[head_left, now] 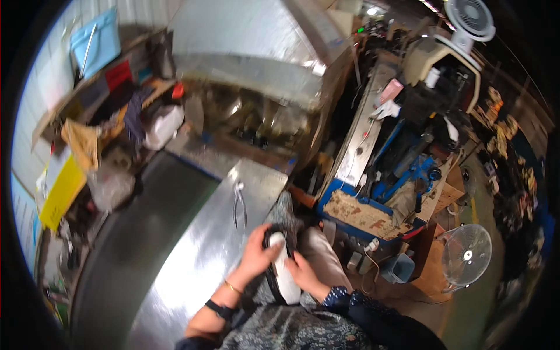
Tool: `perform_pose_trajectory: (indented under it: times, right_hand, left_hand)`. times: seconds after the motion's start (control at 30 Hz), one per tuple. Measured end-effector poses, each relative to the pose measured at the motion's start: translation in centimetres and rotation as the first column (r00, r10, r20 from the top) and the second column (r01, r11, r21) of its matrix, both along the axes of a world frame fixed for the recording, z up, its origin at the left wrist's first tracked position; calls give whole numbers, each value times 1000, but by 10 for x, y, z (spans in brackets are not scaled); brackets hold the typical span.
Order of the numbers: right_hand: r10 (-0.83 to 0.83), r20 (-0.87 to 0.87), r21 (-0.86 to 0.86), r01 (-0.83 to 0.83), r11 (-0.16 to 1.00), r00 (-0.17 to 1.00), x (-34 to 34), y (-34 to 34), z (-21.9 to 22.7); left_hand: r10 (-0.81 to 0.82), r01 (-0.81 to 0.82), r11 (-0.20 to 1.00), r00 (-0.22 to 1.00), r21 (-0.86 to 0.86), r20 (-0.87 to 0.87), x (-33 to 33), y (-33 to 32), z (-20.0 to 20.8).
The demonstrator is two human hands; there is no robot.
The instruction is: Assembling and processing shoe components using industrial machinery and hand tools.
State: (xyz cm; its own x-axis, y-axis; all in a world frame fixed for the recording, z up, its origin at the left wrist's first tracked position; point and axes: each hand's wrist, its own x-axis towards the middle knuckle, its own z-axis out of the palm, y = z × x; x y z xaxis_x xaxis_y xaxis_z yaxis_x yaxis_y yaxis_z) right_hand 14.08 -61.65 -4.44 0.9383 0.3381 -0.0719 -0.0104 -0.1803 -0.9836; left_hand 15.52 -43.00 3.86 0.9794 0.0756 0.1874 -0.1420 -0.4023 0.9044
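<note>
Over my lap I hold a shoe piece (284,279), its long white face turned up and a black edge round it. It looks like a black upper on a shoe last, but the details are blurred. My left hand (258,252) is closed on its far end, thumb lying across the white face. On the near right side, the fingers of my right hand (304,275) grip the black edge. A pair of metal pincers (239,207) lies on the shiny metal table (192,251), just beyond my left hand.
Left of the metal table runs a dark conveyor belt (146,221). Ahead stands a metal hood (251,46). To the right are a blue-edged bench (356,214) with tools, a grey bin (398,267) and a standing fan (468,255). Cluttered shelves hold a light-blue basket (96,44).
</note>
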Motion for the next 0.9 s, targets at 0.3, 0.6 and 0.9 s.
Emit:
perform_pose_trajectory:
  times: [0.3, 0.6, 0.9]
  right_hand:
    - [274, -712, 538, 253, 804, 646, 32, -5, 28]
    - [210, 325, -648, 55, 760, 922, 31, 22, 50]
    - [207, -147, 116, -191, 975, 967, 5, -14, -3]
  left_hand:
    - [-162, 20, 868, 956, -496, -245, -7, 11, -14]
    - [-110, 26, 928, 972, -371, -207, 5, 8, -35]
    - [-373, 176, 831, 880, -527, -293, 13, 13, -15]
